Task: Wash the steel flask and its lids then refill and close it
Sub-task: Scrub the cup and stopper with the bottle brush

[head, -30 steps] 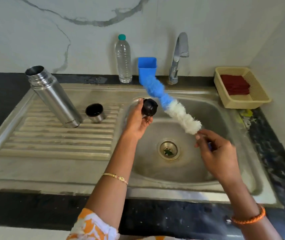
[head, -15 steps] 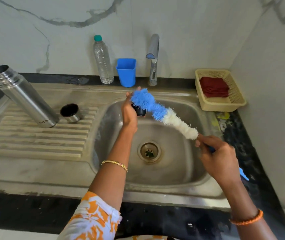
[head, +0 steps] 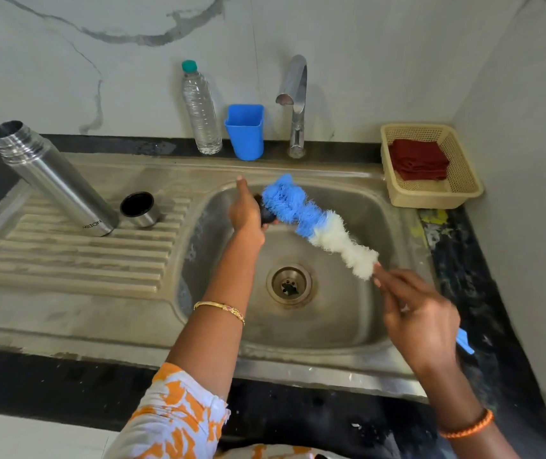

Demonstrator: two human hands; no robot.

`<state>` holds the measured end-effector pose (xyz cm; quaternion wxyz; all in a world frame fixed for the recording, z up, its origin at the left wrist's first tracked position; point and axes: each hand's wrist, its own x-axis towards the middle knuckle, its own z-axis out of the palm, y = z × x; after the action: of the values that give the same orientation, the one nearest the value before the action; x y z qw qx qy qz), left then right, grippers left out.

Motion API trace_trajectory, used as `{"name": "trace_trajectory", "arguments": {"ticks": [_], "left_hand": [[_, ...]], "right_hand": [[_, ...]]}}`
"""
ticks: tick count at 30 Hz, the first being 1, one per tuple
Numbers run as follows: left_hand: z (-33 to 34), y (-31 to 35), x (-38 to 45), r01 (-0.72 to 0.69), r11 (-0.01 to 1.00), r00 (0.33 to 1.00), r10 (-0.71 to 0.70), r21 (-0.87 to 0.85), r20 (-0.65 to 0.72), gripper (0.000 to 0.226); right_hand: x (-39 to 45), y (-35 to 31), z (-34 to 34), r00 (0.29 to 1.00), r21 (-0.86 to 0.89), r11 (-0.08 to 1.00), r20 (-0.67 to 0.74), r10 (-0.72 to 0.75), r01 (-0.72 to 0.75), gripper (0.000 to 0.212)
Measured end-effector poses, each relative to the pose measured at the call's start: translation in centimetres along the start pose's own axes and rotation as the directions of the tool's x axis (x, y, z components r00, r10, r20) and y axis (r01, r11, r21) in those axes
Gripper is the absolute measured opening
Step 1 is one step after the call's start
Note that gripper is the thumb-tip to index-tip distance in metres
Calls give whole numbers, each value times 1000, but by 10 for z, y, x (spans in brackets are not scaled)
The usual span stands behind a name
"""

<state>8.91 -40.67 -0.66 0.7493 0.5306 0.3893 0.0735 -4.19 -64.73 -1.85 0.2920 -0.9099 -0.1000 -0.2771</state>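
Since a second ago the left hand (head: 246, 210) has turned, so the small black inner lid (head: 266, 214) it clasps over the steel sink basin (head: 348, 313) is mostly hidden behind palm and bristles. Right hand (head: 420, 319) grasps the blue-and-white bottle brush (head: 314, 223), scrubbing it; the handle is largely covered. Tall steel flask (head: 56, 180) and steel cup lid (head: 139, 209) wait on the drainboard, probably next.

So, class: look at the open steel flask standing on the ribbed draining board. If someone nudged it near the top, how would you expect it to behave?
The steel flask is tall and narrow and stands on a ridged draining board, so a push up high would probably tip it. Its round body would likely roll once down. The smooth metal may be slippery if wet.
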Motion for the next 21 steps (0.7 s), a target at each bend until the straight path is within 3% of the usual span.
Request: {"name": "trace_trajectory", "arguments": {"ticks": [1, 3, 6, 8, 12, 15, 18, 21], "left_hand": [[2, -2, -1, -136, 988, 989, 139, 71, -42, 50], [5, -10, -6, -472, 837, 870, 493, 277, -9, 53], [6, -21, -8, -696, 618, 695, 708, 366, 125, 47], [7, -18, -3, -705, 619, 676, 734, 346, 66, 44], [1, -2, 14, -617, 727, 734, 670, 301, -113, 45], [2, -10, 13, -682, 603, 655, 755, 413, -22, 51], [5, -20, 9, -758, 472, 561, 824, 450, 81, 42], [5, -6, 13, -690, 614, 634, 768, 384, -89, 47]], "right_hand": [[-3, -5, 0, 999, -55, 998, 0, -32, 32, 29], [-1, -16, 1, 999, -130, 991, -8, -31, 30, 33], [17, -28, 1, 1000, -194, 981, -4, -30, 28, 32], [22, -34, -2, 998, -222, 973, 21, -64, 67, 32], [0, -42, -8, 996, -235, 968, 66, -68, 82, 36], [9, -45, -5, 996, -267, 962, 80, -39, 59, 32], [35, -51, 0, 994, -273, 959, 99, -51, 76, 30], [31, -57, -4, 990, -264, 959, 116, -77, 105, 35]]}}
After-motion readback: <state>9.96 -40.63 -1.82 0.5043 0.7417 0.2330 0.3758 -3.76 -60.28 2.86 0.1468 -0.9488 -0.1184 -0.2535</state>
